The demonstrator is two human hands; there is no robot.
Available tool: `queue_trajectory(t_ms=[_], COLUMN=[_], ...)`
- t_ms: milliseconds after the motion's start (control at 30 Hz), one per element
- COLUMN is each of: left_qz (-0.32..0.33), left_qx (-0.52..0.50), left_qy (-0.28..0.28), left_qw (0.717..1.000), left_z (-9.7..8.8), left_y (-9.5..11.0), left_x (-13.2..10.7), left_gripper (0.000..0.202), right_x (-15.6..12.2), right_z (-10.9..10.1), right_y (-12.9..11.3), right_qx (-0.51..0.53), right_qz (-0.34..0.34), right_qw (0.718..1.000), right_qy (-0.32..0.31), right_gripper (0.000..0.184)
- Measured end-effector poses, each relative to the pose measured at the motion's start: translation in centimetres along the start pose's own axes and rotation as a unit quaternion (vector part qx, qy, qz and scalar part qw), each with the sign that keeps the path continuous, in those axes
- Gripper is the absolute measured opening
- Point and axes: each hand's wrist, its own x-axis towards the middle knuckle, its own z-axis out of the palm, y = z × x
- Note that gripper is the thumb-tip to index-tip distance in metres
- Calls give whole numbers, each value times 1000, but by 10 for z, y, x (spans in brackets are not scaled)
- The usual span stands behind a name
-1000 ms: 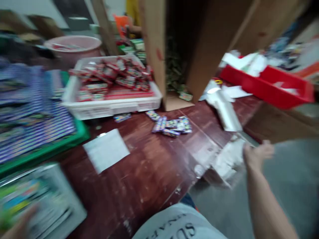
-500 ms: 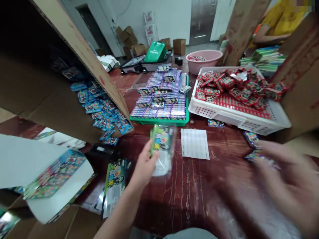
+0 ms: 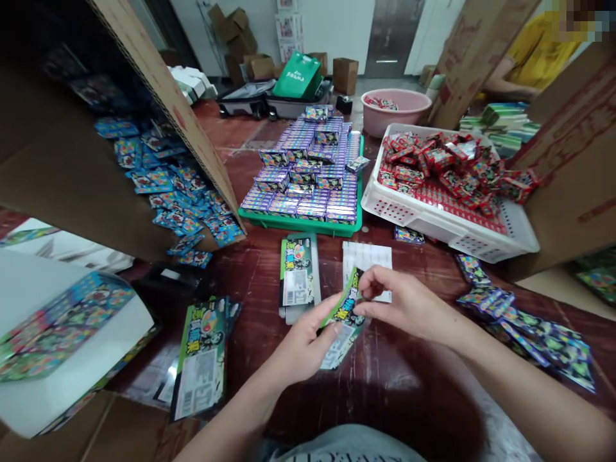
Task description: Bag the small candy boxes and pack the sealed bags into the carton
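A worker's left hand [image 3: 308,341] and right hand [image 3: 402,298] pinched a flat, green-and-black printed packet [image 3: 345,319] above the dark-red wooden bench [image 3: 409,385], toward its near edge.

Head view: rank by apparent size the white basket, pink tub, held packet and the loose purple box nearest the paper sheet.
1. White basket
2. Pink tub and held packet: too close to rank; packet nearer, partly covered
3. Loose purple box

On my feed I see a thin green, black and white printed card pack [image 3: 344,312] with yellow and blue lettering, slightly bowed, tilted toward upper right, gripped by the left hand [image 3: 304,341], right-hand fingers [image 3: 368,310] at its upper end.
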Motion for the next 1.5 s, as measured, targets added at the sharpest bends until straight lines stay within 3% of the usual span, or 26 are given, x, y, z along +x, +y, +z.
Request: queue_trajectory(t_ms=[133, 300, 433, 500, 567, 633, 733, 867, 967, 1100, 1267, 1500], left_qz=[8, -6, -30, -44, -59, -86, -137, -185, -205, -181, -127, -123], left_qx=[17, 10, 14, 15, 14, 4, -49, -96, -96, -89, -44, -31], left_qy=[-29, -48, -55, -62, -53, -27, -5, -33, -3, 46, 7, 2], left_qw=[999, 999, 998, 997, 997, 996, 989, 977, 974, 978, 991, 992], left_z=[5, 12, 16, 16, 18, 20, 31, 54, 70, 80, 80, 78], left_y=[7, 9, 11, 8, 2, -4, -8, -4, -3, -3, 1, 1], left_x=[8, 15, 20, 20, 18, 17, 20, 33, 44, 53, 55, 46], left_gripper=[50, 50, 49, 48, 48, 49, 52, 40, 34, 36, 32, 32], right_x=[-5, -16, -18, -19, -21, -25, -33, -46, -57, -68, -66, -57], right_z=[-10, -17, -23, -25, -25, -22, -12, 0, 3, -2, -10, -5], right_y=[7, 8, 15, 18, 19, 19, 21, 28, 35, 43, 43, 38], right_qx=[-32, 21, -39, -33, -33, -63, -101, -98, -131, -87, -89, -136], right_qz=[17, 12, 9, 29, 43, 46, 30, -4, 17, 25, 36, 17], right_qw=[997, 999, 997, 997, 997, 994, 989, 994, 989, 994, 989, 987], right_qy=[70, -42, 70, 70, 53, 76, 107, 51, 64, 54, 117, 86], right_gripper=[45, 17, 33, 40, 36, 34, 37, 40, 34, 21, 18, 20])
